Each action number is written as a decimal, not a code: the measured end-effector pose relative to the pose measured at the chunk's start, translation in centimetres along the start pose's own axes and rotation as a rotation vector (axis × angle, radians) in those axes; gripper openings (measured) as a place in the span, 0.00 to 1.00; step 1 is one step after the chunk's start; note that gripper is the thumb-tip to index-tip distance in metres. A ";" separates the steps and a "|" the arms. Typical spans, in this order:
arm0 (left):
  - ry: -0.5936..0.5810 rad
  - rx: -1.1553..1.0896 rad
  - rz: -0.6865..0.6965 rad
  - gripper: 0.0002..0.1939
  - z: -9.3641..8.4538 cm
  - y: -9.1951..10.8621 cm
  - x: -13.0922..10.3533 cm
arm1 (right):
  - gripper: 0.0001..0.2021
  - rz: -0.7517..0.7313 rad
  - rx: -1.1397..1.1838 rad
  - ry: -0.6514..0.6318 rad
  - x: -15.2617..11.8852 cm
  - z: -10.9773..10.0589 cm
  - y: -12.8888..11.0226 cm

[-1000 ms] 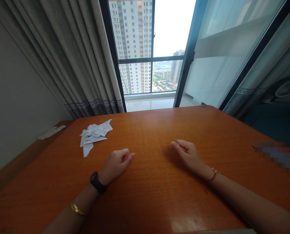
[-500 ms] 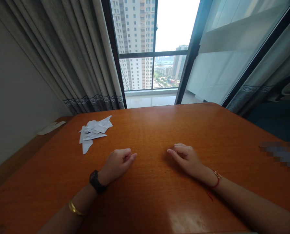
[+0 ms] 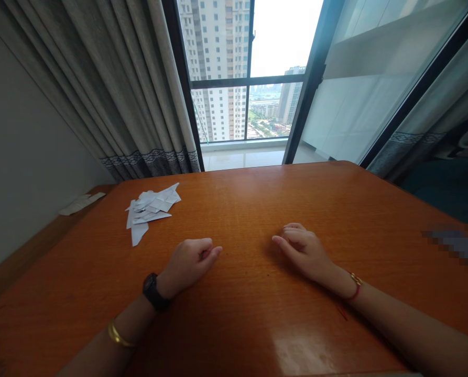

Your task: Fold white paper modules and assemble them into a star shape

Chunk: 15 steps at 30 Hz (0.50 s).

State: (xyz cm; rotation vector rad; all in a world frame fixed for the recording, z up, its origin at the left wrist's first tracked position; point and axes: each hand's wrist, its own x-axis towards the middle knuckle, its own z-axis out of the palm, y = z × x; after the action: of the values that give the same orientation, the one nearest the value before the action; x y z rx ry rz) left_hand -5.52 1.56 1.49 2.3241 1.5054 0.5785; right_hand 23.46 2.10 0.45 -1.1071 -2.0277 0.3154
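Observation:
My left hand (image 3: pixel 190 263) rests on the orange-brown wooden table (image 3: pixel 234 209), its fingers curled closed and nothing seen in them. A black watch (image 3: pixel 154 292) and a gold bangle (image 3: pixel 118 335) are on that arm. Across from it, my right hand (image 3: pixel 302 250) is also loosely closed on the tabletop, apart from the left, with no object showing. A red string bracelet (image 3: pixel 356 287) circles the right wrist. The pile of white paper pieces (image 3: pixel 151 208) lies beyond my left hand, touched by neither hand.
At the far left, pale papers (image 3: pixel 82 203) lie on a wooden ledge. A grey curtain (image 3: pixel 139 94) and a window (image 3: pixel 248 81) stand past the table's far edge. A blurred, pixelated object (image 3: pixel 459 248) is at the right edge.
The view has tilted slightly, so the window and paper pile sit a little higher. My right hand appears slightly farther right; both hands stay closed.

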 end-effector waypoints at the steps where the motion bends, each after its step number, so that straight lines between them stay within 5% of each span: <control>1: 0.001 0.002 -0.001 0.22 0.0 0.0 0.0 | 0.23 -0.001 -0.003 -0.001 0.0 0.0 0.0; 15: -0.018 0.002 -0.016 0.22 0.0 -0.1 0.1 | 0.23 0.001 0.007 -0.020 -0.1 0.1 0.2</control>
State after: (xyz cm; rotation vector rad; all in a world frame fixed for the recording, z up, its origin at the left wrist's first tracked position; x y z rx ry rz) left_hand -5.53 1.66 1.49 2.3103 1.5163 0.5510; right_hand 23.51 2.16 0.28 -1.1054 -2.0418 0.3346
